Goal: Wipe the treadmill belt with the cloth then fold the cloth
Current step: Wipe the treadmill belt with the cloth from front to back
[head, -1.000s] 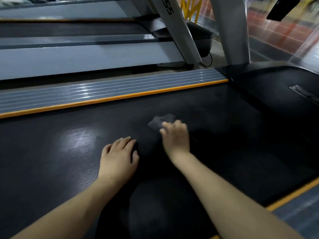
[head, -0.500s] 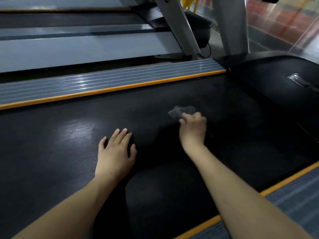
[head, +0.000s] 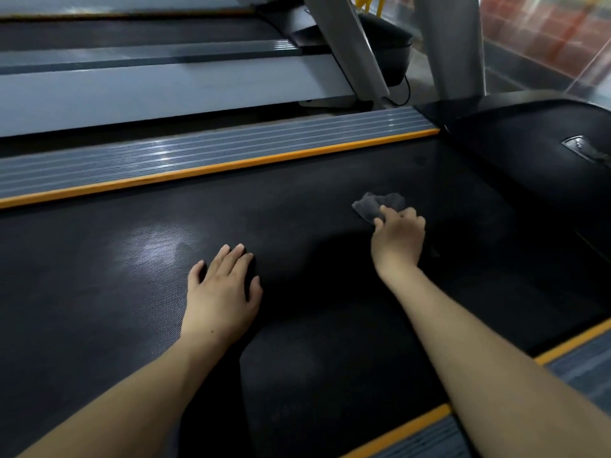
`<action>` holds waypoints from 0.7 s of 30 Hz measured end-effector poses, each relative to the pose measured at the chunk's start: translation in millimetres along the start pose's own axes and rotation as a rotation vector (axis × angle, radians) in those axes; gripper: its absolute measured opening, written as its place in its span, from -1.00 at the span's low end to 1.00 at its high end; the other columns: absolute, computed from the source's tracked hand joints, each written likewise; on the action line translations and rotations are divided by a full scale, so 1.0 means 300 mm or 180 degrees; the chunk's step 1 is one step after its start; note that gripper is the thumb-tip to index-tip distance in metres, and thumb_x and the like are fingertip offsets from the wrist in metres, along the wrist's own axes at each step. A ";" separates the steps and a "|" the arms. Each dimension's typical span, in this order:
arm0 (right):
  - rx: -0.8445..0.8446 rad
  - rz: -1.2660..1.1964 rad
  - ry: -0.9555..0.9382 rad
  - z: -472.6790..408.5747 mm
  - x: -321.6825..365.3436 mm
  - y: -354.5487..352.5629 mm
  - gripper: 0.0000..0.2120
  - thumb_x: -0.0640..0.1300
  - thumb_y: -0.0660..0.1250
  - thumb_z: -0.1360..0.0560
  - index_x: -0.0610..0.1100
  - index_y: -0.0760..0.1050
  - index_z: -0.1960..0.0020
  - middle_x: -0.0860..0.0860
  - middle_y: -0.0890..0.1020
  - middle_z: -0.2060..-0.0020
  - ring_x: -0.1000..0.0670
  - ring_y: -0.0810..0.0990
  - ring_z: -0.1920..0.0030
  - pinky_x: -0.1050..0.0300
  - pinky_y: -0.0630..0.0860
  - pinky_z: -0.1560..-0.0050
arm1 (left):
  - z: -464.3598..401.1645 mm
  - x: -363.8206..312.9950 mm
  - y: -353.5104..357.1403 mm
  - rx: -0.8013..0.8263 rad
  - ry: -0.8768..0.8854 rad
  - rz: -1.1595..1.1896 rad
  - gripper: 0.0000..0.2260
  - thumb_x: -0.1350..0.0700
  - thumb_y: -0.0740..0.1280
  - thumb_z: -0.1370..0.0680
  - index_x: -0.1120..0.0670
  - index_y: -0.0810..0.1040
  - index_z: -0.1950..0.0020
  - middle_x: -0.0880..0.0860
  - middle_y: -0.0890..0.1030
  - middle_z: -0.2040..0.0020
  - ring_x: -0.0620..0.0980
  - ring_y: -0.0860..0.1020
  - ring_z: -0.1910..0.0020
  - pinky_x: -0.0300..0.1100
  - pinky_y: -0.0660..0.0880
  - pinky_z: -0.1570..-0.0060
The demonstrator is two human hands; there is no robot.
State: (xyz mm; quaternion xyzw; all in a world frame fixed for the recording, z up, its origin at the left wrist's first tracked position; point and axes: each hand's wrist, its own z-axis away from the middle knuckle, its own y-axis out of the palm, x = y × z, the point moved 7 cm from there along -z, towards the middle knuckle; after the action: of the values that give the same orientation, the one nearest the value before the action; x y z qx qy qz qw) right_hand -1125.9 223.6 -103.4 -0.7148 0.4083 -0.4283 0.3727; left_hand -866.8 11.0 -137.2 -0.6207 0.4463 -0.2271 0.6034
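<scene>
The black textured treadmill belt [head: 109,292] fills most of the view. A small crumpled grey cloth [head: 375,203] lies on it toward the right, pressed down under the fingers of my right hand [head: 398,239], which grips its near edge. My left hand [head: 221,292] rests flat on the belt with fingers spread, palm down, holding nothing. Most of the cloth pokes out beyond my right fingertips.
A grey ribbed side rail with an orange stripe [head: 211,160] borders the belt's far side; another orange-edged rail [head: 562,365] runs at the near right. The black motor hood [head: 529,150] and grey uprights [head: 449,47] stand at the right. A second treadmill [head: 148,87] lies beyond.
My right hand has slid the cloth to the right along the belt, toward the motor hood. My left hand stays planted flat in about the same spot.
</scene>
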 end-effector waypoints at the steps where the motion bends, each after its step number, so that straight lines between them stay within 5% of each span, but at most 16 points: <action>1: 0.0103 -0.0053 -0.0030 0.043 0.068 0.009 -0.74 -0.02 0.28 -0.57 -0.01 0.55 -0.23 -0.17 0.53 -0.08 -0.21 0.46 -0.03 -0.03 0.40 -0.06 | -0.001 0.000 0.000 -0.0002 0.0014 -0.0007 -0.53 -0.14 0.10 -0.63 -0.01 0.43 -0.48 -0.04 0.34 -0.57 -0.07 0.15 -0.61 0.12 0.06 -0.54; 5: 0.0451 -0.0415 -0.1106 0.294 0.390 0.037 -0.75 -0.04 0.36 -0.51 -0.01 0.57 -0.18 -0.14 0.53 0.04 -0.18 0.45 0.05 -0.04 0.42 0.06 | -0.004 0.001 0.001 0.0006 0.0036 -0.0030 -0.48 -0.17 0.03 -0.59 -0.02 0.43 -0.48 -0.05 0.35 -0.57 -0.07 0.16 -0.61 0.11 0.08 -0.54; 8: 0.0525 -0.0503 -0.1702 0.246 0.385 0.041 -0.73 -0.03 0.36 -0.50 -0.01 0.57 -0.19 -0.14 0.54 0.04 -0.19 0.46 0.05 -0.06 0.48 0.06 | 0.000 0.003 0.000 -0.0016 0.0036 -0.0021 -0.48 -0.18 0.04 -0.59 -0.02 0.43 -0.48 -0.05 0.35 -0.57 -0.08 0.16 -0.60 0.11 0.10 -0.54; 12: -0.0029 -0.0125 -0.0909 -0.010 0.047 0.036 -0.72 0.00 0.25 -0.52 -0.02 0.59 -0.17 -0.19 0.56 0.03 -0.27 0.50 0.07 -0.08 0.52 0.08 | 0.000 0.001 -0.001 -0.0021 0.0000 0.0015 -0.53 -0.14 0.10 -0.62 -0.02 0.45 -0.47 -0.05 0.36 -0.56 -0.08 0.17 -0.60 0.11 0.09 -0.54; 15: 0.0050 0.0144 -0.0384 -0.048 -0.081 0.014 -0.69 -0.03 0.27 -0.59 -0.03 0.53 -0.30 -0.16 0.53 -0.08 -0.21 0.46 0.02 -0.03 0.46 0.04 | -0.003 -0.003 -0.002 0.0011 -0.0015 0.0037 -0.56 -0.11 0.17 -0.63 -0.01 0.44 -0.48 -0.04 0.35 -0.57 -0.08 0.15 -0.61 0.12 0.07 -0.55; 19: 0.0070 0.0088 -0.0352 0.126 0.110 -0.014 -0.77 0.02 0.33 -0.52 0.04 0.58 -0.16 -0.13 0.53 0.02 -0.20 0.48 0.11 -0.03 0.41 0.01 | -0.003 -0.004 -0.002 -0.0027 0.0015 0.0055 -0.52 -0.15 0.10 -0.61 -0.01 0.44 -0.47 -0.03 0.36 -0.56 -0.06 0.16 -0.60 0.14 0.09 -0.54; 21: 0.0207 -0.0288 -0.0991 0.284 0.268 -0.014 -0.77 -0.03 0.37 -0.51 -0.01 0.58 -0.15 -0.14 0.53 0.07 -0.20 0.46 0.14 -0.03 0.45 0.05 | -0.003 -0.005 -0.004 -0.0046 0.0036 0.0028 -0.49 -0.17 0.06 -0.58 0.00 0.46 -0.46 -0.03 0.38 -0.55 -0.06 0.19 -0.60 0.14 0.12 -0.52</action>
State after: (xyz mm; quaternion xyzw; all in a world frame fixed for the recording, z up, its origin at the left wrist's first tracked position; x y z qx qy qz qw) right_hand -1022.4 168.1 -105.3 -0.7777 0.2989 -0.3418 0.4347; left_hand -868.0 11.5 -135.5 -0.6217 0.4540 -0.2246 0.5974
